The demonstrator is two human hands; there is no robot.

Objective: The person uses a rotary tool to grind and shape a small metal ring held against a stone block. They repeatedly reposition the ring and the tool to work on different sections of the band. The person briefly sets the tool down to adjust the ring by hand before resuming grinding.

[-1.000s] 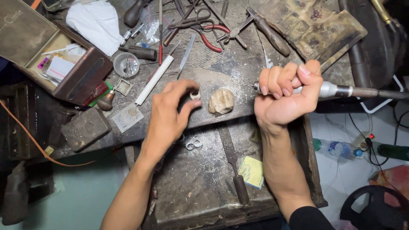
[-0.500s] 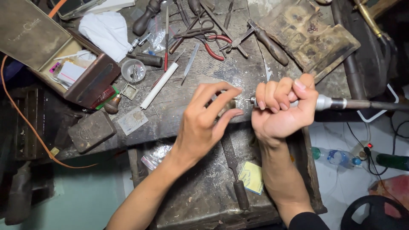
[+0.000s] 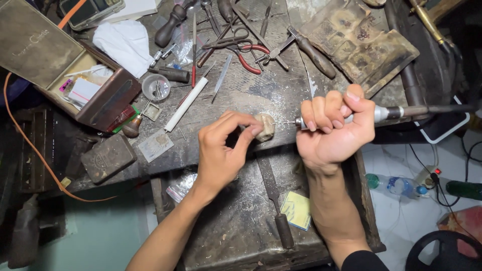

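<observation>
My left hand (image 3: 223, 148) pinches something small against a pale beige lump (image 3: 265, 126) on the worn workbench (image 3: 281, 95); what its fingertips hold is hidden. My right hand (image 3: 334, 128) is wrapped around a metal rotary handpiece (image 3: 396, 112), whose thin bit (image 3: 285, 122) points left and meets the lump. The handpiece's dark shaft runs off to the right.
Pliers with red handles (image 3: 246, 52), files, a white rod (image 3: 187, 104), a small round dish (image 3: 155, 87) and an open brown box (image 3: 75, 75) crowd the bench's far side. A long file (image 3: 273, 200) and a yellow pad (image 3: 296, 210) lie on the lower shelf. Bottles stand on the floor at right.
My left hand has moved right from the bench's middle and closed in on the beige lump. My right hand brought the handpiece's bit against the lump.
</observation>
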